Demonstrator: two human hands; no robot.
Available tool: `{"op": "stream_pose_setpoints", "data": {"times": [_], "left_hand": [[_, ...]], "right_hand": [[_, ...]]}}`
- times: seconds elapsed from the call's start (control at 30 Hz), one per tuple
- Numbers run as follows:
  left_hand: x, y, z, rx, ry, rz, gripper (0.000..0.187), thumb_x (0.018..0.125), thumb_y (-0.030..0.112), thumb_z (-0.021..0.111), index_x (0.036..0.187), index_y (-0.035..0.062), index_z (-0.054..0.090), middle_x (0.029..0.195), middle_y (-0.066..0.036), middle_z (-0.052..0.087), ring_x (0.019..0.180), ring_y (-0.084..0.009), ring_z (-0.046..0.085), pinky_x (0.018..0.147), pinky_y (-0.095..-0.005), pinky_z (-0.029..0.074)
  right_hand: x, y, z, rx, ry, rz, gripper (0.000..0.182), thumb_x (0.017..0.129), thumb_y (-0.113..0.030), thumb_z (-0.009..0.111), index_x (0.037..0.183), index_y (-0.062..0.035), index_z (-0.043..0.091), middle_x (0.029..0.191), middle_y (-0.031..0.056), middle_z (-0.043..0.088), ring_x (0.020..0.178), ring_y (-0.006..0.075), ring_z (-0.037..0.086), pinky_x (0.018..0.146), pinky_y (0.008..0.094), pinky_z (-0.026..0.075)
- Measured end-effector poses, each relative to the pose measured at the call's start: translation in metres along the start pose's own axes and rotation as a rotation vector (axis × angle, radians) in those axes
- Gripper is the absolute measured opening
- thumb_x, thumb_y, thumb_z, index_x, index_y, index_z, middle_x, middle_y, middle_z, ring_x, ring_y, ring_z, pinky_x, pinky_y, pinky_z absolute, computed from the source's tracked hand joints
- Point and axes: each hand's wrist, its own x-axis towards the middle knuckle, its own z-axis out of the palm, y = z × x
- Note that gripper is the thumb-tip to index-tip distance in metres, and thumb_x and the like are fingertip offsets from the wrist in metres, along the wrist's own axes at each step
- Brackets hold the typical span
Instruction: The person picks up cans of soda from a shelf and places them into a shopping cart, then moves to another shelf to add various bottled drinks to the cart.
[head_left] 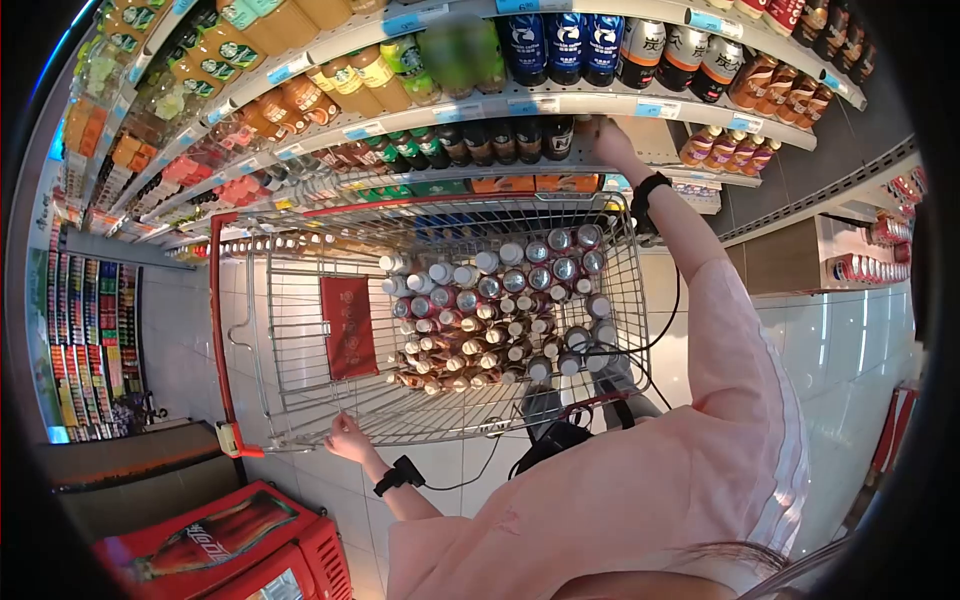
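The left hand (347, 437), lower centre, has its fingers wrapped around the rim of the shopping cart (300, 330). The right hand (608, 140), upper right, reaches the dark bottles (500, 140) on the shelf; its finger state cannot be told.

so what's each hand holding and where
Left hand grips the shopping cart at its near rim. Right hand reaches the bottle shelf; any hold there cannot be told.

The right hand (607, 138) is reaching onto a shelf (560, 104), its fingers hiding behind the edge, so any grasp is staying unclear. A blurred patch (458, 52) is masking some bottles. Labels on the cart's bottles (500, 315) are reading too small.
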Motion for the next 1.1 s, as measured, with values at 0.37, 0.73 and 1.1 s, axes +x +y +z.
{"op": "stream_pose_setpoints", "data": {"times": [0.37,0.73,1.1], "left_hand": [[0.002,-0.008,0.002,-0.012,-0.016,-0.039,0.013,0.082,0.019,0.06,0.081,0.0079,0.067,0.068,-0.004,0.066,0.068,-0.0196,0.058,0.099,-0.0367,0.032],[-0.001,0.003,-0.007,-0.009,-0.029,-0.015,0.014,0.082,0.017,0.058,0.081,0.0058,0.067,0.064,-0.004,0.066,0.063,-0.0195,0.058,0.098,-0.0363,0.032],[0.0,-0.01,0.007,0.023,-0.012,-0.049,0.012,0.081,0.017,0.059,0.082,0.0077,0.066,0.068,-0.004,0.066,0.066,-0.0189,0.059,0.098,-0.0382,0.031]], "right_hand": [[0.068,0.034,0.028,0.01,0.019,-0.154,0.036,0.08,-0.029,0.06,0.11,-0.0101,0.058,0.109,0.0123,0.06,0.105,0.0293,0.053,0.091,0.0397,0.041],[0.061,0.046,0.028,0.098,0.08,-0.261,0.036,0.083,-0.031,0.057,0.112,-0.0107,0.056,0.112,0.0127,0.058,0.105,0.029,0.054,0.089,0.0393,0.042],[0.002,0.062,-0.018,-0.288,0.088,-0.11,0.035,0.083,-0.027,0.058,0.11,-0.0066,0.048,0.101,0.0184,0.057,0.083,0.0347,0.061,0.064,0.0426,0.05]]}}
